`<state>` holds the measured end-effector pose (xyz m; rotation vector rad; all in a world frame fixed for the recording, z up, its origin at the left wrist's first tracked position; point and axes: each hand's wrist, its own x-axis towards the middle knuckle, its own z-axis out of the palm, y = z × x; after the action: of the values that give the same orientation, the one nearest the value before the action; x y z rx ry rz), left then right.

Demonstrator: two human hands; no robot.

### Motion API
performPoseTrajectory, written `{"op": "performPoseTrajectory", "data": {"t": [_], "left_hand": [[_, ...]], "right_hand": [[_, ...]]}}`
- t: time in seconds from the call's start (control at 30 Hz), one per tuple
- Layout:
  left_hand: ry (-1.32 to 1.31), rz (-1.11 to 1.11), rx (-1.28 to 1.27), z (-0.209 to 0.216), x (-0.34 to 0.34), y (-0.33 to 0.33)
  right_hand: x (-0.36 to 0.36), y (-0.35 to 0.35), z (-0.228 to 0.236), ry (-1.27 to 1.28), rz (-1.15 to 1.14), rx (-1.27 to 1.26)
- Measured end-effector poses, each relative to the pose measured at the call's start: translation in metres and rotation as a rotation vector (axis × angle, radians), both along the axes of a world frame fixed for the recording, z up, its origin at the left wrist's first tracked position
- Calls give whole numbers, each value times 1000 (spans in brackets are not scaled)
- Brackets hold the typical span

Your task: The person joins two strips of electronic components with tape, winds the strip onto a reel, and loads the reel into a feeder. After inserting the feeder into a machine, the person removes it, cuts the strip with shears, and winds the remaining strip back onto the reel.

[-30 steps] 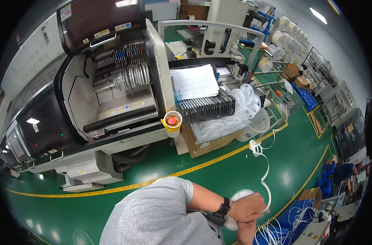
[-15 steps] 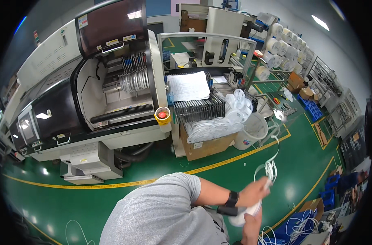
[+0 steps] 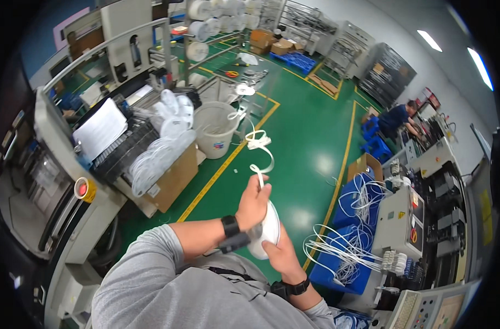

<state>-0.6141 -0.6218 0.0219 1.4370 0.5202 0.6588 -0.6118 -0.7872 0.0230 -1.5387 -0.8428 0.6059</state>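
Note:
My left hand (image 3: 254, 205) is closed, pinching a narrow white tape (image 3: 259, 143). From those fingers the tape rises in loose curls toward the bucket and metal rack ahead. Just below, my right hand (image 3: 283, 255) grips a round white reel (image 3: 269, 233) by its edge, with the thumb on its face. The reel is tilted in front of my body, and my left wrist and the dark device strapped there hide part of it.
On the left, a cardboard box (image 3: 176, 183) of white reels stands beside a white bucket (image 3: 212, 140) and a large machine. Blue bins (image 3: 338, 257) with tangled white cables are at right, near a control box (image 3: 395, 225). A co-worker (image 3: 395, 120) bends over a bench farther back.
My view has swung to the right, bringing the blue bins and a co-worker into sight. My left hand has moved along the tape, and the reel now shows more fully.

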Motion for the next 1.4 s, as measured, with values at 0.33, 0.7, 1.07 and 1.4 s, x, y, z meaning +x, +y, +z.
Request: {"op": "performPoseTrajectory", "data": {"t": [0.33, 0.7, 1.07, 1.4], "left_hand": [[65, -291, -66, -28, 129, 38], [-96, -428, -43, -32, 218, 153], [-14, -464, 80, -46, 216, 189], [-322, -327, 603, -34, 193, 112]], "right_hand": [[69, 38, -12, 103, -328, -120], [143, 175, 4, 38, -493, -237], [178, 196, -5, 166, -237, -153], [179, 116, -14, 109, -85, -22]]}}
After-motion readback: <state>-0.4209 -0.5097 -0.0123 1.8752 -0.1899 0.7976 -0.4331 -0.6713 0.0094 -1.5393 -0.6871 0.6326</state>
